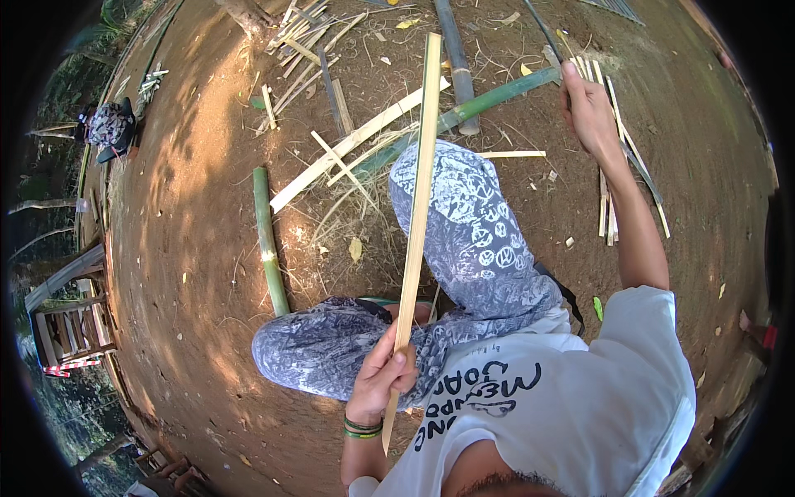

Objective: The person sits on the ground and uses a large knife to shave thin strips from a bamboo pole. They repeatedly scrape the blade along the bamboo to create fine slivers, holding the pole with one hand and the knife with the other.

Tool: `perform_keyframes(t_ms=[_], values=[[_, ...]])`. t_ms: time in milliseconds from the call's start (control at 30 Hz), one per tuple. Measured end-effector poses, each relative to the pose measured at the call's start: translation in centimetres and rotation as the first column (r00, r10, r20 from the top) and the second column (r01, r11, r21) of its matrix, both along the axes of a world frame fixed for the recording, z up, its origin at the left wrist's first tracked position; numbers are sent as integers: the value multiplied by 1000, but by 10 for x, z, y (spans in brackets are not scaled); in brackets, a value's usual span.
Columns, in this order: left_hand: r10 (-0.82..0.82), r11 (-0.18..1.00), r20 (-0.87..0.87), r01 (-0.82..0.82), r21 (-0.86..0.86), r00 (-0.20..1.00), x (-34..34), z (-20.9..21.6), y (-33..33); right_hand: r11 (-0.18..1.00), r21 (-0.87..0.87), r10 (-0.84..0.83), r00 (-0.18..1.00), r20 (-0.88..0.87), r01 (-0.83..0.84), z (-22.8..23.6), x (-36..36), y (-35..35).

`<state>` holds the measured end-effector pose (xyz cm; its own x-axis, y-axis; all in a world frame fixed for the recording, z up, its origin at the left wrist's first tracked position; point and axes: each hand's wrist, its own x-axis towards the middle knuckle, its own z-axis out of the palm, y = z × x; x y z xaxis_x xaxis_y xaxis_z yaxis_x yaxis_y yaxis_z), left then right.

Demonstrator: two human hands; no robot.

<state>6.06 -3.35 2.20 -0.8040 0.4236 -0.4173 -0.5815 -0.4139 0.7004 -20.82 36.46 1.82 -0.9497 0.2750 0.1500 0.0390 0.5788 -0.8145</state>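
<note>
My left hand (383,373) is closed around the lower part of a long, pale split bamboo strip (418,190). The strip stands up across my bent legs, with a green skin edge near its top. Out at the upper right, my right hand (590,112) is closed at the end of a long, thin, dark blade-like tool (545,29) that runs to the top rim; its handle is hidden in the fist. Just left of that hand ends a green bamboo pole (505,98), lying slantwise beyond my knee.
Split strips (609,157) lie on the ground below my right hand, and a wide pale slat (348,147) lies left of the pole. A short green bamboo piece (268,240) rests by my left knee. Farther off are a strip pile (310,37) and a dark pole (454,50).
</note>
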Motion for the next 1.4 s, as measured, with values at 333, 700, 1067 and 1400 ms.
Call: perform_keyframes(t_ms=[333,700,1067,1400], values=[[124,983,-146,-141,-114,982,-127,2,80,800,287,545,838,19,-527,-12,95,-96],[17,989,-218,-48,-137,976,-131,6,90,767,317,587,810,4,-558,-20,99,-109],[4,978,-249,-56,-201,969,-108,4,86,813,359,541,823,-175,-458,-33,114,-116],[-39,932,-251,-56,-359,967,-77,6,73,823,358,522,837,-167,-442,-39,114,-111]])
